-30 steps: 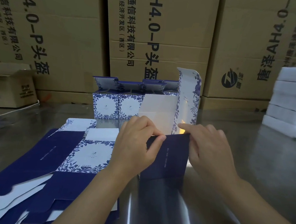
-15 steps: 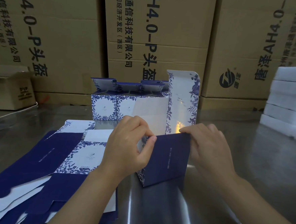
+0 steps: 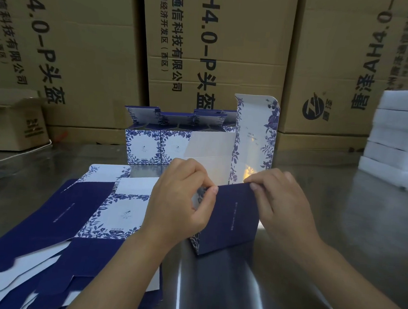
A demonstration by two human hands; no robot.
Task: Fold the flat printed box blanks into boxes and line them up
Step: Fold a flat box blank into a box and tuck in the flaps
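A half-formed box (image 3: 232, 219) stands on the steel table, dark blue side toward me, its tall white floral lid flap (image 3: 254, 138) upright behind. My left hand (image 3: 180, 201) pinches the box's top left corner. My right hand (image 3: 279, 203) grips its top right edge. A pile of flat blue and white blanks (image 3: 55, 235) lies at the left. Folded floral boxes (image 3: 143, 147) stand in a row behind, partly hidden by the box I hold.
Large brown cartons (image 3: 205, 46) wall off the back of the steel table (image 3: 337, 236). A small open carton (image 3: 12, 121) sits at far left. A stack of white foam trays (image 3: 402, 139) stands at the right edge.
The box has turned, so its floral left side now shows, and its lid flap swung to face me more squarely. Both hands stayed on the top edge.
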